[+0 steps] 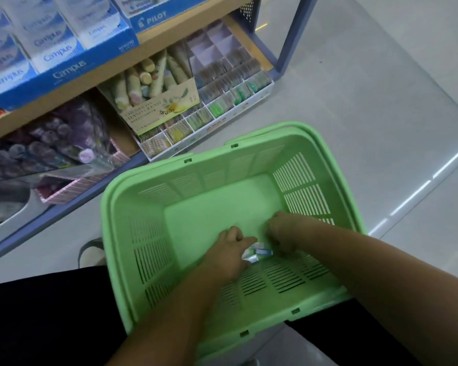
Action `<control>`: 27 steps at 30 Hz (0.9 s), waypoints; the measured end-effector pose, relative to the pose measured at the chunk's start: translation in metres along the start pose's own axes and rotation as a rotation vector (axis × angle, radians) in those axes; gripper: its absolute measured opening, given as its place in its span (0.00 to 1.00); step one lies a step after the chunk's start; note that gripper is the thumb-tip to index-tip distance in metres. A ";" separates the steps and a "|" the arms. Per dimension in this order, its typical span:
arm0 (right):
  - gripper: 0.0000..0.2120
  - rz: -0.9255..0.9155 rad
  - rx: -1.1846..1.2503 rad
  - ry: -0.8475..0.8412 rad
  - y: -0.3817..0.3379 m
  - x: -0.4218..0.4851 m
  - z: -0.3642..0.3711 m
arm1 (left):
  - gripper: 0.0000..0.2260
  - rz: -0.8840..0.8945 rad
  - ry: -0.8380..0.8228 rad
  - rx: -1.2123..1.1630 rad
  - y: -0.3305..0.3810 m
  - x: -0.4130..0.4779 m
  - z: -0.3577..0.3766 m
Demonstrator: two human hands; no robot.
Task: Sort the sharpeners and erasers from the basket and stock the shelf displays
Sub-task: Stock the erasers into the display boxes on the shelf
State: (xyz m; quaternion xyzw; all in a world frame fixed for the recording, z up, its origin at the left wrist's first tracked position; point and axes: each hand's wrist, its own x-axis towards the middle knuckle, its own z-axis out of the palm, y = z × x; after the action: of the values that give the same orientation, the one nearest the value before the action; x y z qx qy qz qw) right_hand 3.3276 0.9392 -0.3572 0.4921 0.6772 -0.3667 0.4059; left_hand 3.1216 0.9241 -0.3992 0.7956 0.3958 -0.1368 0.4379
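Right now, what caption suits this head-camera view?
In a green basket, the left hand holds small blue-and-white packets, the right hand beside them, by a stationery shelf.

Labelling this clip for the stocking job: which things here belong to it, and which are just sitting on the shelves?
Part of the job: green basket, small packets on its floor, left hand, right hand, compartment display tray.
Just lying about: Campus notebooks, Pilot box, hand cream box, purple items in the striped box.
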 end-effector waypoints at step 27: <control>0.17 -0.001 0.357 -0.129 0.002 0.008 0.017 | 0.16 -0.184 -0.203 -0.149 0.029 0.009 -0.001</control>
State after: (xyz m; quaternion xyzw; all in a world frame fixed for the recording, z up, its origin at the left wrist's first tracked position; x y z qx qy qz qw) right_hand 3.3313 0.9280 -0.3716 0.5315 0.5741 -0.5120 0.3546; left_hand 3.1491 0.9207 -0.3859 0.7034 0.4296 -0.2261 0.5192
